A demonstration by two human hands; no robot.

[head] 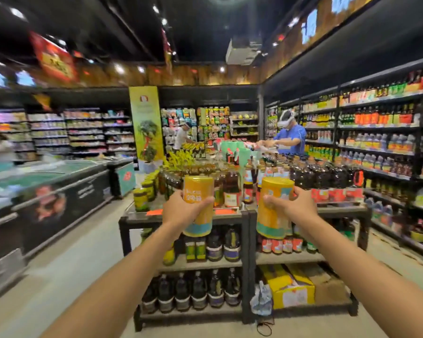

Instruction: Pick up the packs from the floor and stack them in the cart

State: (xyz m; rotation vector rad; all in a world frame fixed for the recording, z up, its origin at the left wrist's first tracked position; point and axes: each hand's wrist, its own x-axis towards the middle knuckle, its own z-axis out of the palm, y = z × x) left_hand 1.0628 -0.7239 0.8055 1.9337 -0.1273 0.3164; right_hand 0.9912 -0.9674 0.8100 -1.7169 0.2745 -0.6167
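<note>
Dead ahead, a dark three-tier display rack (245, 223), top crowded with dark bottles (322, 172) and green-lidded jars (141, 199), lower tiers lined with more bottles. On the bottom tier at right, a yellow cardboard box (288, 289), just beside it a crumpled clear wrapper (261, 300), possibly plastic film. Black cord (264, 328) looped on the floor below. Along the left, a long chest freezer (59, 191). Along the right, wall shelves (388, 132) packed with bottled goods. Behind the rack, a tall yellow-green banner (145, 123), a person in a blue shirt (291, 136) wearing a white headset, and farther back a person in a white top (181, 139). Overhead, a blurred red hanging sign (54, 57).
</note>
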